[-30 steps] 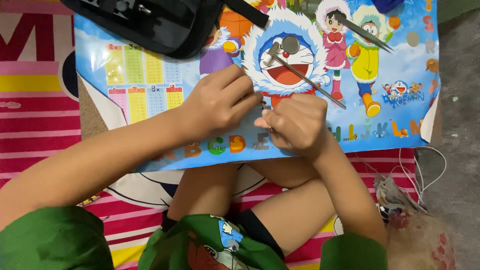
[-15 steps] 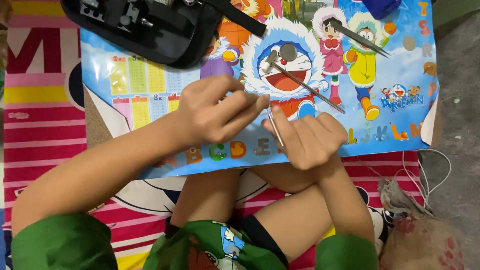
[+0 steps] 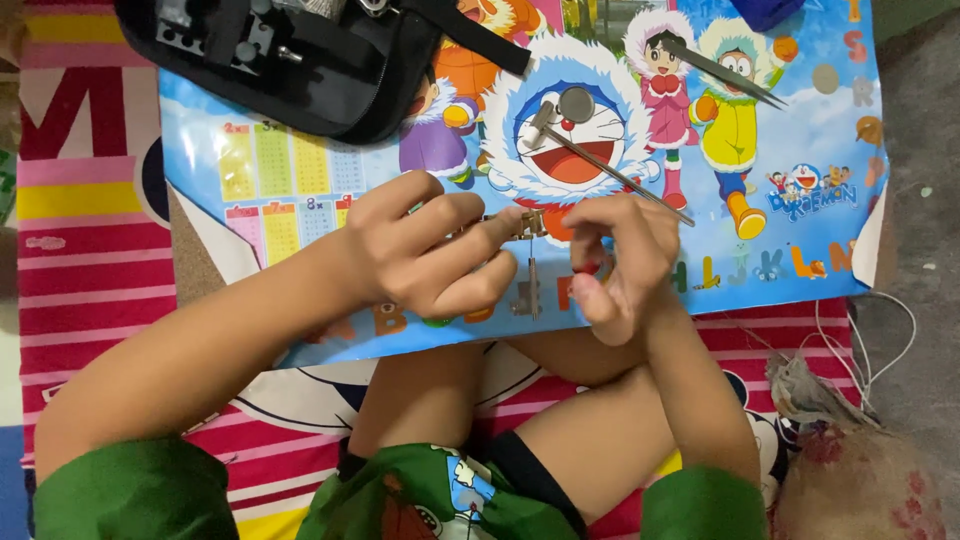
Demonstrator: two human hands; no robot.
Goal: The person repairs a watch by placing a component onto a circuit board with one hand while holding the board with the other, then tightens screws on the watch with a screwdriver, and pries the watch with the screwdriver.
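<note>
My left hand (image 3: pixel 425 250) pinches a small metal part (image 3: pixel 524 224) between thumb and forefinger over a blue cartoon poster (image 3: pixel 800 250). A thin metal strip (image 3: pixel 531 285) hangs down from that part. My right hand (image 3: pixel 622 262) is just to its right, a small gap away, with thumb and fingers curled together. A bit of red shows between those fingertips; I cannot tell whether it is a held thing or the poster's print.
A black tool pouch (image 3: pixel 300 60) lies at the poster's top left. On the poster lie a thin metal rod (image 3: pixel 610 172), a round grey disc (image 3: pixel 576 103) and tweezers (image 3: pixel 725 72). A pink striped mat (image 3: pixel 90 270) is underneath. White cable (image 3: pixel 885 330) and a crumpled bundle (image 3: pixel 850 470) sit at right.
My hands were pressed together over the part. They have drawn slightly apart, and the part with its hanging strip now shows in my left fingers.
</note>
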